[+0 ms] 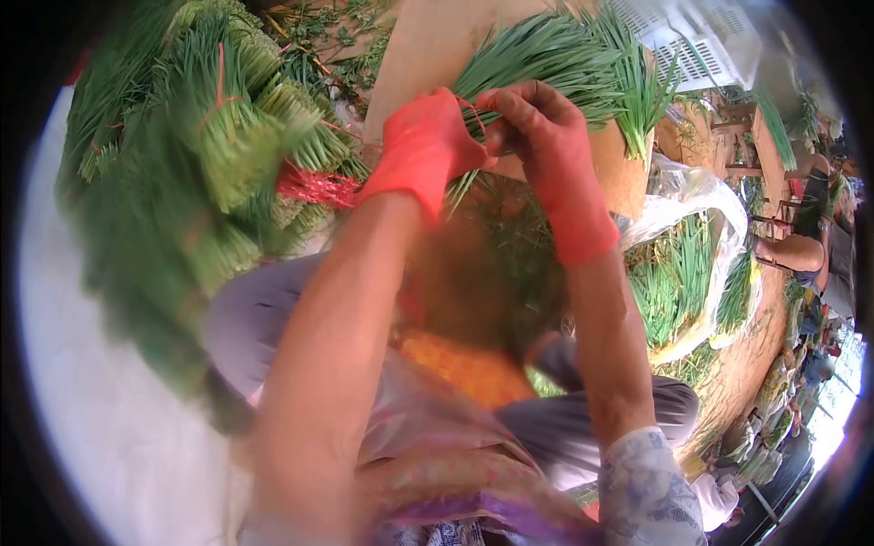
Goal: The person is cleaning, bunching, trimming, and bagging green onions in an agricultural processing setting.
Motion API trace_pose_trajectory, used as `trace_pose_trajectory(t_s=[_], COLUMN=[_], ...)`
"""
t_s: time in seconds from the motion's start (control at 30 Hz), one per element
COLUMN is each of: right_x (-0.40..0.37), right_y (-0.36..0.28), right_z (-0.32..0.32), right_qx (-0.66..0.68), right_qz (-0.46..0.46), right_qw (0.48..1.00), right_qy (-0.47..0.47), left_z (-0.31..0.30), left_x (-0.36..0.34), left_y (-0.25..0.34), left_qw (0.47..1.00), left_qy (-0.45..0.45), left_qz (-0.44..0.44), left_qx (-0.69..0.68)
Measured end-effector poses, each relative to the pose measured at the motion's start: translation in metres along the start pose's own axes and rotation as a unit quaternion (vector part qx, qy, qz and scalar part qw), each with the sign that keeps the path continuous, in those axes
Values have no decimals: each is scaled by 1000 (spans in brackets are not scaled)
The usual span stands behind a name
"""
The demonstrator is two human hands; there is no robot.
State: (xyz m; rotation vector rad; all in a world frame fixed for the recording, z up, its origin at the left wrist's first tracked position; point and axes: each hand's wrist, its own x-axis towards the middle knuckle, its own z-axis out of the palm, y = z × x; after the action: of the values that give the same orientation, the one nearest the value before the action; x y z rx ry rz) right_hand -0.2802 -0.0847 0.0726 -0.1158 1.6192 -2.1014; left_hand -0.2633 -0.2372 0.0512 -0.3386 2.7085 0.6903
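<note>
My left hand [426,136], in a red glove, is closed at the near end of a bunch of long green chives [546,64]. A thin red tie [473,111] loops between the two hands, and the left fingers close on one side of it. Opposite, my right hand [544,136], in a red glove darkened at the fingers, pinches the tie between thumb and fingertips. The leaves spread away from me over a brown board [423,45]. Both hands hide the bunch's near end, though a few thin strands show below them.
Tied chive bundles [223,118] are piled at left, beside a hank of red ties [319,185]. More chives [674,282] lie in clear plastic [728,214] at right. A white crate [696,45] stands at the back. People sit farther right; my bent knees are below.
</note>
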Motion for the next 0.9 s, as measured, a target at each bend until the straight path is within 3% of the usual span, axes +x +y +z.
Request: trace_pose_trajectory(t_s=[0.03, 0.13, 0.23, 0.3, 0.33, 0.4, 0.43, 0.5, 0.53, 0.57, 0.6, 0.67, 0.7, 0.77, 0.8, 0.83, 0.9], right_x=[-2, -5, -10, -26, -35, -48, -45, -39, -36, -30, -28, -34, -40, -53, -46, -40, -50], right_y=[-2, -7, -17, -20, -17, 4, 13, 29, 34, 32, 27, 5, -4, -9, -2, 4, -43], right_z=[0, 5, 13, 7, 0, -30, -43, -63, -68, -74, -78, -60, -49, -36, -41, -45, -23], right_qx=[-12, -67, -110, -134, -144, -110, -119, -137, -67, -1, 63, 21, 3, 31, -34, -99, -118], right_qz=[-3, -15, -35, -68, -83, 16, 40, 96, 109, 116, 125, 126, 125, 38, -5, -47, -131], right_qw=[1000, 997, 992, 987, 980, 973, 971, 963, 972, 976, 976, 978, 978, 991, 991, 985, 974], right_qy=[5, -24, -55, 53, 109, 201, 203, 209, 198, 183, 166, 164, 165, 128, 128, 133, 141], left_z=[0, 4, 9, -4, -11, -27, -37, -32, -25, 2, 7, 12, 23, 40, 39, 27, -15], left_x=[1, 4, 16, 14, 16, 21, 16, 21, 26, 45, 43, 20, 17, 14, 9, -3, -34], left_y=[0, -6, -26, -31, -38, -48, -42, -28, -21, -25, -18, -6, -6, -4, 1, 17, 48], left_qw=[999, 997, 978, 966, 965, 958, 973, 895, 835, 855, 854, 853, 867, 883, 885, 874, 850], left_qy=[-29, -12, -55, -90, -100, -114, -39, -161, -222, -207, -224, -253, -226, -152, -104, -40, 25], left_qz=[-11, 78, 167, 186, 154, 86, 99, 86, 79, 142, 126, 94, 106, 149, 178, 221, 202], left_qx=[-9, 18, -108, -158, -189, -250, -204, -406, -497, -453, -453, -447, -432, -418, -417, -431, -486])
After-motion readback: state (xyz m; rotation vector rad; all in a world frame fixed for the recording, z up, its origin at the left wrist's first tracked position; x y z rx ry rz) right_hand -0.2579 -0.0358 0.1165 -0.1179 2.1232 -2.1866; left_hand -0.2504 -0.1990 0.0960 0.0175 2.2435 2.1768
